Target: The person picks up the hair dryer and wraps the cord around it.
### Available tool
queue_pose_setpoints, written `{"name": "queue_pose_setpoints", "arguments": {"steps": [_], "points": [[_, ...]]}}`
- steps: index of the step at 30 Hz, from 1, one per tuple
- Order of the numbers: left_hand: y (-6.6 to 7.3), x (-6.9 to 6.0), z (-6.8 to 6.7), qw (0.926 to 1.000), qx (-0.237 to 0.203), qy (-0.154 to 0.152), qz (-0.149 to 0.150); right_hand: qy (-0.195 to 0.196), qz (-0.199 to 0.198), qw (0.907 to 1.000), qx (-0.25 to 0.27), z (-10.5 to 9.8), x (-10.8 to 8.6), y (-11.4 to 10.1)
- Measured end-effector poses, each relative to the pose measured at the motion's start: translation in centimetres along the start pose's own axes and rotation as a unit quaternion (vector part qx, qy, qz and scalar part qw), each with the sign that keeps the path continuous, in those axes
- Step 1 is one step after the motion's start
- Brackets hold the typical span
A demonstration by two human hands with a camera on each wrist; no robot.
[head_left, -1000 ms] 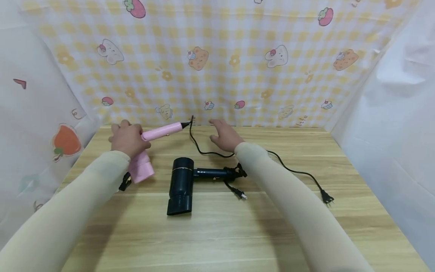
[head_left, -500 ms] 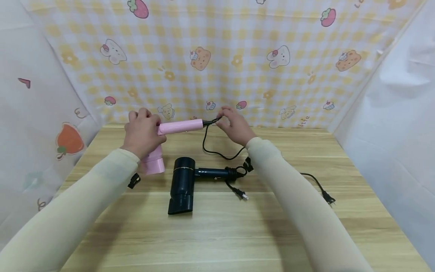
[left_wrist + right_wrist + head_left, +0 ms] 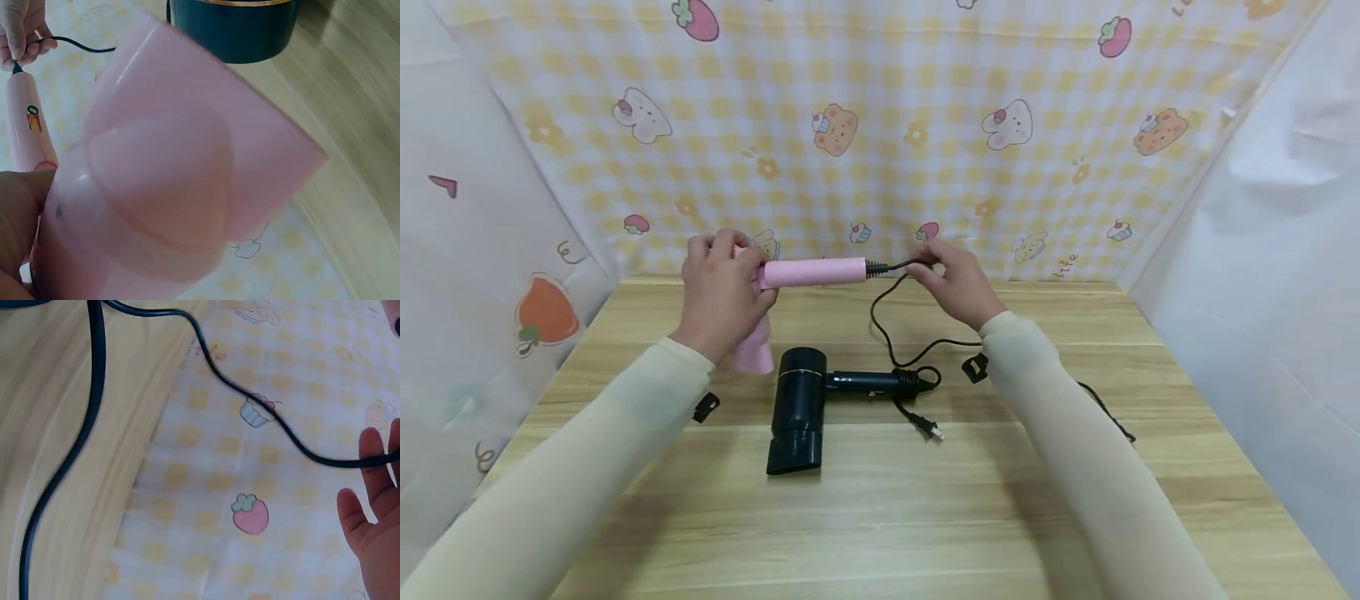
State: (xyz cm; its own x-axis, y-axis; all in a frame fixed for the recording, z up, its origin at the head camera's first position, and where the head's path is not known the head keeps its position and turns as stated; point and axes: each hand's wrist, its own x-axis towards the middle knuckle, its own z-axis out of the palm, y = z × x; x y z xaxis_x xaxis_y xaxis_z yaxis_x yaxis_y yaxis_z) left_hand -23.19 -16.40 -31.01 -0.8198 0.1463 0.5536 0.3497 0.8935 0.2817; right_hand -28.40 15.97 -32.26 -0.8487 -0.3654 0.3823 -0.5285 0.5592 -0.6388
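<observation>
My left hand (image 3: pixel 722 292) grips a pink hair dryer (image 3: pixel 816 272) around its head, above the table. The dryer's handle points right, and its nozzle (image 3: pixel 212 119) angles down. At the handle's end, my right hand (image 3: pixel 955 279) pinches the black power cord (image 3: pixel 898 266), which also crosses the fingers in the right wrist view. The rest of that cord loops down to the table and passes behind my right forearm. Below the hands lies a dark hair dryer (image 3: pixel 799 408), its handle pointing right and its cord bundled at the end.
A small plug (image 3: pixel 929 428) from the dark dryer lies on the wooden table (image 3: pixel 880 525). One black clip-like piece (image 3: pixel 976 367) is by my right sleeve, another (image 3: pixel 706 407) by my left. A checked cloth (image 3: pixel 880 125) hangs behind, with white sheets at both sides.
My left hand has lifted the pink dryer and carried it right, its handle now nearly level. My right hand, earlier free, has taken hold of the cord and moved right.
</observation>
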Motion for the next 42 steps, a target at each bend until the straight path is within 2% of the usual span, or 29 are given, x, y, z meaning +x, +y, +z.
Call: {"name": "queue_pose_setpoints", "arguments": {"steps": [3, 7, 15, 22, 26, 32, 42], "points": [[0.3, 0.0, 0.2, 0.9999, -0.006, 0.014, 0.002, 0.017, -0.033, 0.9992, -0.014, -0.7, -0.4, 0.1], [0.6, -0.1, 0.4, 0.9999, -0.008, 0.014, -0.001, 0.021, -0.067, 0.9973, -0.022, -1.8, -0.8, 0.0], [0.6, -0.4, 0.8, 0.9998, 0.000, 0.021, 0.008, 0.020, -0.088, 0.9949, -0.044, -3.6, -1.6, -0.4], [0.9, -0.4, 0.7, 0.9989, -0.003, 0.041, 0.021, 0.044, -0.154, 0.9829, -0.091, -5.5, -1.6, -1.1], [1.1, -0.4, 0.6, 0.9986, -0.005, 0.048, 0.022, 0.050, -0.148, 0.9835, -0.091, -5.9, -1.8, -1.5], [1.3, -0.7, 0.5, 0.9981, -0.010, 0.053, 0.031, 0.056, -0.132, 0.9886, -0.044, -5.5, -2.3, -1.6], [1.9, -1.1, 0.7, 0.9975, -0.016, 0.050, 0.047, 0.083, -0.168, 0.9820, -0.020, -5.0, -2.1, -2.8]]}}
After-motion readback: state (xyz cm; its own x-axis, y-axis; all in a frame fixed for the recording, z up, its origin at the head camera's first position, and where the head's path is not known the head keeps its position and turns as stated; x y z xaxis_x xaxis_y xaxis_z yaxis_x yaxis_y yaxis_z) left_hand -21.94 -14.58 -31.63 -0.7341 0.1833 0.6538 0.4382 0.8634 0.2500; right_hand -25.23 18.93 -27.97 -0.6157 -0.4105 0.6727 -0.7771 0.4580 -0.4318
